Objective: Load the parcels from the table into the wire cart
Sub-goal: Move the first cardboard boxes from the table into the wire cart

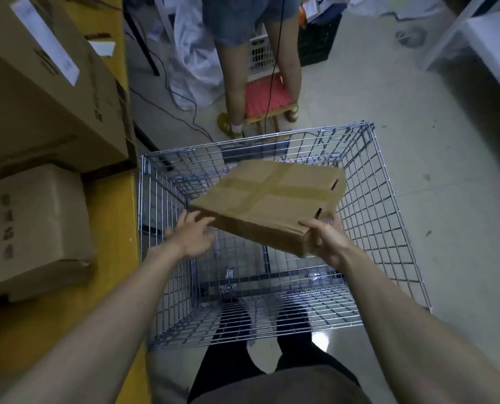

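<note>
While the flat parcel (267, 199) hangs tilted above the empty wire cart (388, 217), the right hand (326, 239) grips its 4 o'clock corner; left hand (192, 233) fingers touch it, spread. Lower level, release near the floor.

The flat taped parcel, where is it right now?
In the head view, the flat parcel hangs tilted over the open wire cart, right hand gripping its near corner, left hand alongside.
</note>
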